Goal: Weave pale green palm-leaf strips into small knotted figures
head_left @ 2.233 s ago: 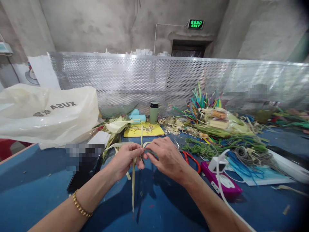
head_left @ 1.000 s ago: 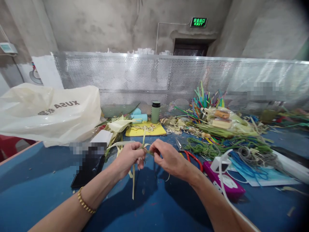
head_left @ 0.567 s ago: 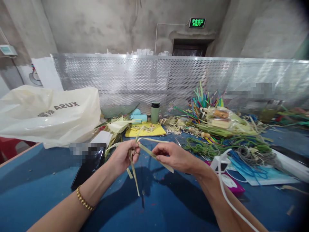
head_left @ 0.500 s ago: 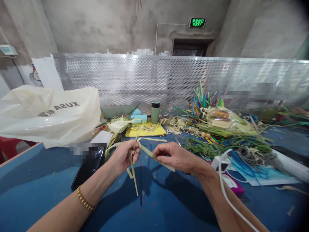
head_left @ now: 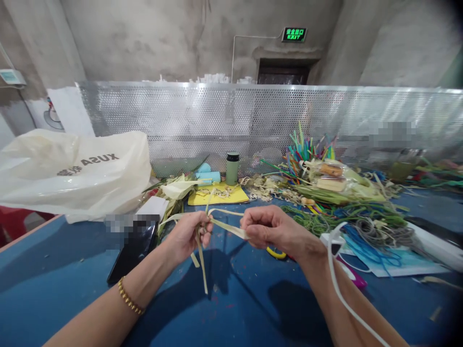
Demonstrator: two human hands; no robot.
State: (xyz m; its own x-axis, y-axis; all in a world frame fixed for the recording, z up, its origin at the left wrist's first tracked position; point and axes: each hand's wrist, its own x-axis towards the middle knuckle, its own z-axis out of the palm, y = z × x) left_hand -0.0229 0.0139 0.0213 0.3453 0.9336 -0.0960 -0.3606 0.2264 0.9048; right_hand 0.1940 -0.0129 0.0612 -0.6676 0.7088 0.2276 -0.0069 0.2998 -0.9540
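My left hand (head_left: 191,233) pinches a small bundle of pale green leaf strips (head_left: 202,270) where they cross. Some strip ends hang down below the fingers, and others stick out above and to the left. My right hand (head_left: 269,227) is closed on the end of one flat leaf strip (head_left: 228,228), which stretches between both hands above the blue table. A second thin strip (head_left: 227,211) runs from the bundle toward the right knuckles; its far end is hidden. Just under the right hand shows a yellow handle loop (head_left: 276,253), partly covered.
Left lie a black phone (head_left: 133,250), a white plastic bag (head_left: 108,178) and leaves (head_left: 173,193). A green bottle (head_left: 232,168) stands behind yellow paper (head_left: 197,196). Right are green cords (head_left: 307,221), a white cable (head_left: 334,284) and a blue mask (head_left: 394,262). Perforated metal (head_left: 202,120) borders the back.
My right hand has moved slightly right and closed more tightly around the strip, which now ends inside the fist. The yellow loop has come into view. My left hand is nearly still.
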